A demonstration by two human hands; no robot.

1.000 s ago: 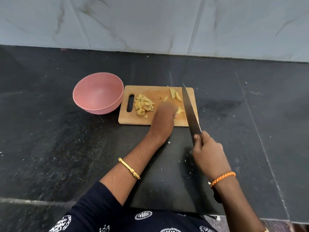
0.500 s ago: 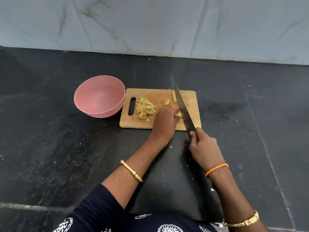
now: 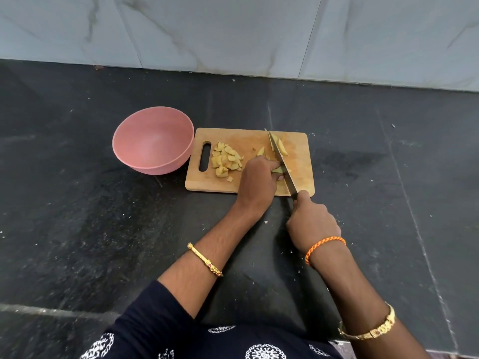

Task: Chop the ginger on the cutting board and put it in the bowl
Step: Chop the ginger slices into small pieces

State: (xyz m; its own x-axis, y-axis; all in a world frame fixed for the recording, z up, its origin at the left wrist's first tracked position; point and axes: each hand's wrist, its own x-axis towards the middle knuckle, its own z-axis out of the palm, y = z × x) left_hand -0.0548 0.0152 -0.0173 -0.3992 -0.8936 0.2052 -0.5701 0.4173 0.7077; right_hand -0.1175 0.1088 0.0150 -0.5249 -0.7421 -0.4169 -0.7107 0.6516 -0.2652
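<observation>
1. Head view, hands: a ginger piece (image 3: 277, 170) is pinned to the cutting board (image 3: 248, 182) under the curled fingers of the left hand (image 3: 258, 181). The knife (image 3: 281, 161) is gripped at the handle by the right hand (image 3: 312, 224), the blade lying right against the left fingertips.
2. Head view, ginger: a chopped pile (image 3: 226, 160) is seen near the board's handle slot; longer slices (image 3: 281, 146) remain uncut beyond the blade. The pink bowl (image 3: 153, 141) stands just beside the board on the dark surface (image 3: 77, 216), with nothing seen in it.
3. Risk, judged: the fingertips could be nicked if the blade is brought down without the fingers tucked back.
4. Risk, judged: the small piece could be rolled or shot off the board under a slanted cut.
5. Risk, judged: the board could be slid on the smooth surface by sideways pressure, and loose bits scattered.
</observation>
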